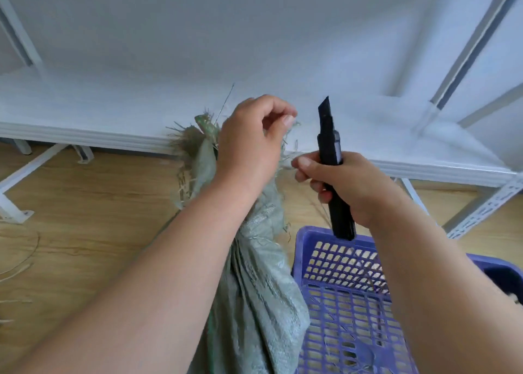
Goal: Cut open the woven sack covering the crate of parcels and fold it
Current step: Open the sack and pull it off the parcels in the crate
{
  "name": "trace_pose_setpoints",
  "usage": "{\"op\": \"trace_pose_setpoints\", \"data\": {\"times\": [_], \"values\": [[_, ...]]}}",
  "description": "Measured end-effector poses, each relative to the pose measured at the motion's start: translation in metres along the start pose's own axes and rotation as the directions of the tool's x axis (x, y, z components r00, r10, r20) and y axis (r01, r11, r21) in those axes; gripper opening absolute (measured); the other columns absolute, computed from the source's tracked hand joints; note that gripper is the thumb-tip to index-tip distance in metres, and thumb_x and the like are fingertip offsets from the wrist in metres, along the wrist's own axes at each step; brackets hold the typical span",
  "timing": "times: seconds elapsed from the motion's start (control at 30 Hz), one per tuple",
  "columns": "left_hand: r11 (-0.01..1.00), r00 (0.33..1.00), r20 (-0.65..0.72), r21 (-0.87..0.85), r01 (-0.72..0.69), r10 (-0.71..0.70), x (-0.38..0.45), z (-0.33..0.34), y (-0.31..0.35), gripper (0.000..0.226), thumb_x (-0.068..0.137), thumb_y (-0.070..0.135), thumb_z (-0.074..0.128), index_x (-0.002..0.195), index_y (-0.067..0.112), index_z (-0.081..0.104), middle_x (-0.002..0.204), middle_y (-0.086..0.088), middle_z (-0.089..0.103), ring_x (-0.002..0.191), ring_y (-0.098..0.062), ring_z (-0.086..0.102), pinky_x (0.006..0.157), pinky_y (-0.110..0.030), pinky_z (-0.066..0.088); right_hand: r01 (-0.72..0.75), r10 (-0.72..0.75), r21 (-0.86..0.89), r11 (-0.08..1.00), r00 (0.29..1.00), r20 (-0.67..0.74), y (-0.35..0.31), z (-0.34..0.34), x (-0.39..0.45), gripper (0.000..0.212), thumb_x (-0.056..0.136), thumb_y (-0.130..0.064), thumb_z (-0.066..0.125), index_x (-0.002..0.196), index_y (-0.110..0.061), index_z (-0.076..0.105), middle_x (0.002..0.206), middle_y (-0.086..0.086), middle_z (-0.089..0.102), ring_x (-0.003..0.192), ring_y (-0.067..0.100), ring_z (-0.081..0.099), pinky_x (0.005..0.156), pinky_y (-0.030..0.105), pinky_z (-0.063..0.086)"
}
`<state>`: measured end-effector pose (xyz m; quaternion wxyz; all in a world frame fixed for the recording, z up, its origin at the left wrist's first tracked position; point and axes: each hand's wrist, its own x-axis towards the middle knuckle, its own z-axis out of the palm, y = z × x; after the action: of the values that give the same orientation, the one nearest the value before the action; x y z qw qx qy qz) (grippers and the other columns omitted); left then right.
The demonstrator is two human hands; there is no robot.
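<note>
The cutting looks done: the sack (254, 288) hangs beside the blue crate (348, 303), its frayed top pinched in the left hand (252, 144), while the right hand (342, 187) grips the knife (329, 147) and tugs loose threads, so clearing strands, then folding, seems next.

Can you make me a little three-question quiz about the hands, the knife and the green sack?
1. True or false: the right hand grips a black utility knife whose blade points up.
2. Which thing stands to the right of the green woven sack? A) a red bucket B) a blue plastic crate C) a cardboard box
3. Fill in: the left hand pinches loose frayed ______ at the sack's top edge.

Key
1. True. Its fingers curl round the handle.
2. B. It stands on the wooden floor, in front of the white shelf.
3. Threads.
</note>
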<state>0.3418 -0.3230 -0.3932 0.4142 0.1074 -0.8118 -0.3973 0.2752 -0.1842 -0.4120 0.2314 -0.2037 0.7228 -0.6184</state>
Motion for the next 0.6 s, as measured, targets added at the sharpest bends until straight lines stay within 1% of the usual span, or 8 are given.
{"op": "trace_pose_setpoints", "data": {"times": [0.07,0.13,0.17,0.27,0.37,0.43,0.5,0.6], "values": [[1.000,0.998,0.054,0.013,-0.020,0.020,0.007,0.018,0.007,0.017,0.090,0.017,0.063,0.104,0.023,0.069,0.101,0.007,0.065,0.088,-0.001,0.058,0.080,-0.018,0.048,-0.050,0.059,0.056,0.997,0.985,-0.159,0.004,-0.026,0.008,0.007,0.085,-0.019,0.071,0.084,-0.012,0.073,0.070,-0.001,0.067,0.048,0.007,0.047,0.041,0.018,0.040],[0.999,0.994,0.108,0.042,0.011,-0.016,0.009,0.030,0.008,0.026,0.090,0.017,0.062,0.116,0.023,0.065,0.109,0.005,0.061,0.095,-0.004,0.057,0.088,-0.026,0.049,-0.092,0.118,0.090,0.992,0.927,-0.356,0.014,-0.049,0.021,0.007,0.083,-0.017,0.071,0.082,-0.011,0.068,0.067,0.001,0.063,0.046,0.009,0.045,0.041,0.020,0.040],[0.997,0.990,0.131,0.065,0.041,-0.049,0.009,0.034,0.006,0.027,0.091,0.019,0.062,0.118,0.024,0.064,0.112,0.006,0.060,0.097,-0.004,0.057,0.089,-0.026,0.048,-0.117,0.137,0.074,0.990,0.902,-0.408,0.020,-0.058,0.028,0.007,0.083,-0.016,0.070,0.080,-0.011,0.067,0.066,0.002,0.062,0.045,0.010,0.045,0.042,0.022,0.040],[0.981,0.971,0.189,0.157,0.114,-0.143,0.004,0.039,-0.002,0.023,0.092,0.021,0.061,0.114,0.027,0.066,0.115,0.009,0.062,0.099,-0.003,0.058,0.080,-0.013,0.042,-0.215,0.178,-0.041,0.976,0.889,-0.422,0.037,-0.068,0.054,0.005,0.082,-0.018,0.065,0.082,-0.013,0.066,0.063,0.000,0.065,0.048,0.013,0.048,0.050,0.027,0.042],[0.967,0.955,0.217,0.196,0.162,-0.204,0.000,0.039,-0.005,0.020,0.092,0.021,0.060,0.110,0.026,0.068,0.110,0.011,0.064,0.095,-0.002,0.059,0.069,-0.002,0.033,-0.242,0.189,-0.067,0.968,0.879,-0.438,0.043,-0.066,0.083,0.008,0.081,-0.015,0.059,0.082,-0.011,0.066,0.062,-0.001,0.065,0.052,0.016,0.050,0.057,0.030,0.043],[0.961,0.948,0.220,0.206,0.183,-0.228,0.000,0.038,-0.005,0.019,0.092,0.021,0.061,0.109,0.027,0.068,0.106,0.013,0.065,0.094,-0.002,0.059,0.068,-0.003,0.034,-0.251,0.198,-0.053,0.967,0.862,-0.468,0.041,-0.066,0.102,0.013,0.081,-0.014,0.056,0.087,-0.009,0.066,0.064,-0.001,0.064,0.053,0.017,0.049,0.059,0.030,0.043],[0.958,0.946,0.223,0.216,0.187,-0.235,0.002,0.036,-0.005,0.019,0.092,0.021,0.061,0.108,0.027,0.069,0.104,0.014,0.065,0.094,-0.001,0.059,0.069,-0.005,0.036,-0.261,0.207,-0.043,0.964,0.846,-0.492,0.033,-0.068,0.119,0.017,0.080,-0.015,0.056,0.089,-0.009,0.068,0.065,0.000,0.062,0.049,0.017,0.047,0.053,0.027,0.041],[0.955,0.945,0.226,0.233,0.182,-0.235,0.002,0.031,-0.005,0.019,0.091,0.022,0.061,0.107,0.029,0.068,0.103,0.016,0.065,0.093,0.001,0.059,0.071,-0.007,0.038,-0.213,0.234,0.097,0.972,0.896,-0.378,0.019,-0.076,0.138,0.016,0.083,-0.016,0.064,0.099,-0.012,0.066,0.065,0.003,0.060,0.045,0.014,0.048,0.048,0.023,0.040]]}}
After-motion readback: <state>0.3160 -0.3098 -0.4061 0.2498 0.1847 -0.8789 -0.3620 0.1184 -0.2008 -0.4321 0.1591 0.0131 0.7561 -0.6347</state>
